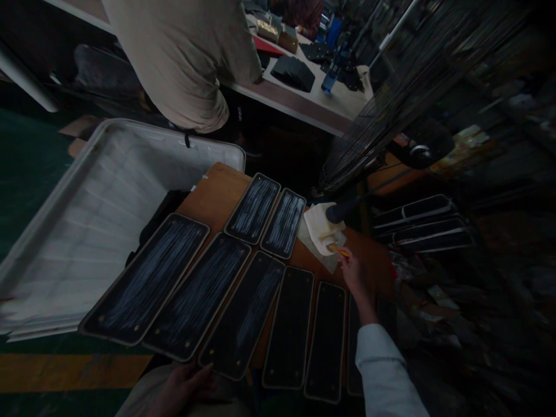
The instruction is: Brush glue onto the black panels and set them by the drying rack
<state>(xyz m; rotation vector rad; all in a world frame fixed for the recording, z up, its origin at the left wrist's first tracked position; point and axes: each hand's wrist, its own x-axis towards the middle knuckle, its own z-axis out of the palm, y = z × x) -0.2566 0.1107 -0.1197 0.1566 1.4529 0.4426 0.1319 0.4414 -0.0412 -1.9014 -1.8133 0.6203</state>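
My right hand (353,272) is closed around the yellow handle of a brush (340,251), whose tip is at a cut-open white plastic container (324,229). Several dark rectangular panels with rounded corners and small studs lie in two rows on a brown board. Whitish streaks coat the far pair, including one panel (284,223), and the left panel (147,278). A third front panel (245,318) is streaked only partly. Plain dark panels, such as one (289,327), lie to its right. My left hand (186,385), dim, has its fingers loosely stretched at that partly streaked panel's near corner.
A large white bin (125,150) stands left of the brown board (212,188). A wire fan cage (373,121) is at the right. Beyond, a person in a beige shirt (182,58) is at a long table (299,107) with dark pieces and a blue bottle (330,75).
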